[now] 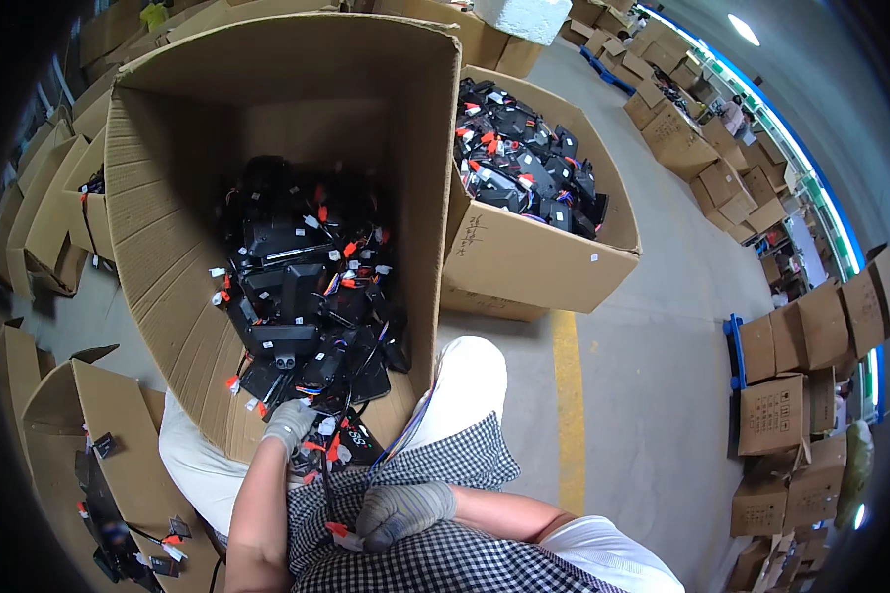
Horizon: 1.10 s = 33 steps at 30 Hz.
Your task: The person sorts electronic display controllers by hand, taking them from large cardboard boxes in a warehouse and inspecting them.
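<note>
A large cardboard box [173, 247] lies tipped toward me, its lower edge between my knees. Inside is a heap of black electronic units [287, 287] with cables and small red and white plugs. My left hand [290, 425], in a grey glove, is at the near edge of the heap, fingers curled; what they grip is hidden. Beside it, at my lap, rests a flat black unit [363, 447] among red and white plugs. My gloved right hand [405, 512] is closed at my apron on a black cable [330, 489] with a red and white plug [343, 535] at its end.
Behind to the right stands another cardboard box [534, 262] full of similar black units. At lower left an open box [133, 425] has several units and cables in and over it. A yellow line [569, 415] runs along the grey floor. Stacked boxes [776, 415] line the right side.
</note>
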Motion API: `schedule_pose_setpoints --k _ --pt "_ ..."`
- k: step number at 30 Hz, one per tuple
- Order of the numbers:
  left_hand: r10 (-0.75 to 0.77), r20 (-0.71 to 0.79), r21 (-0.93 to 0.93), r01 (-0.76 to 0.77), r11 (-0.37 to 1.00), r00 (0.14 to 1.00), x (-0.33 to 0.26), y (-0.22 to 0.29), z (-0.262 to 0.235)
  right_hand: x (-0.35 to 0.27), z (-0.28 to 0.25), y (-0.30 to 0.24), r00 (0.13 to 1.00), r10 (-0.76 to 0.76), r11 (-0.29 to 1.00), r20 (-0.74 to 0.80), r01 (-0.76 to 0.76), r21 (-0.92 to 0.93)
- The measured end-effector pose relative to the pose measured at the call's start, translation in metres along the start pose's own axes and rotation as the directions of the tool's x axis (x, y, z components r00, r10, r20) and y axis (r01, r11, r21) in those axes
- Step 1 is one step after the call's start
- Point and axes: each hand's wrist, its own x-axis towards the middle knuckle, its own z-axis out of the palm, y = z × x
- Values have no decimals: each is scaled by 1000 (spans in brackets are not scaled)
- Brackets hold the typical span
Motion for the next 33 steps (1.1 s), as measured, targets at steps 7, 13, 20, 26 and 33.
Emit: schedule_pose_setpoints --k 7,13,20,26,33 --pt "295 188 -130 -274 953 937 17 23 2 3 5 -5 998 55 995 12 -54 -79" --pt "-47 177 -68 60 996 983 21 33 31 2 4 -2 977 202 968 75 -187 -166" --pt "148 99 -259 -118 959 984 35 -15 43 8 3 -13 989 135 982 60 -125 -145" --pt "-222 -194 -917 -96 386 956 -76 -28 -25 -18 -9 4 944 328 943 32 -325 -65" --pt "-353 -551 -827 -436 356 757 -111 -56 -85 7 -11 7 908 411 877 -82 -418 -238"
